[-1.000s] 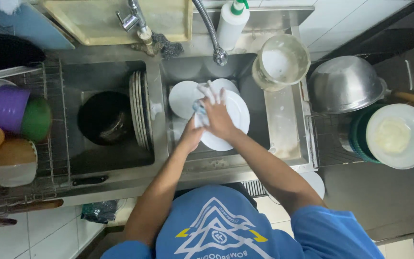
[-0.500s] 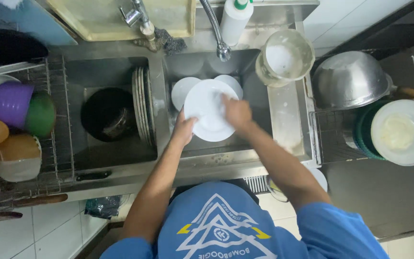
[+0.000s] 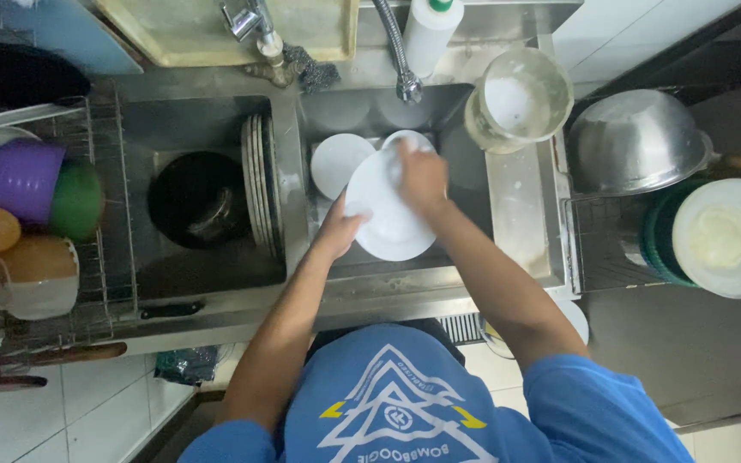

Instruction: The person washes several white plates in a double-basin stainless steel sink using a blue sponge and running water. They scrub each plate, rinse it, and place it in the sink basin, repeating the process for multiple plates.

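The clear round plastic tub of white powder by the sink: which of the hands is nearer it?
Right. The right hand is just left of the tub; the left hand is farther, lower left.

Left hand (image 3: 339,233) steadies white plate (image 3: 388,225) over sink (image 3: 465,184); right hand (image 3: 422,178) presses on it.

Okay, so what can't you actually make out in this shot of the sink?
Head view:
- Whatever the right hand presses on the round white plate: hidden under the hand.
- Left hand fingers: behind the plate's rim.
- Contents of the black pot: too dark.
- White squeeze bottle: top cut off by the frame edge.
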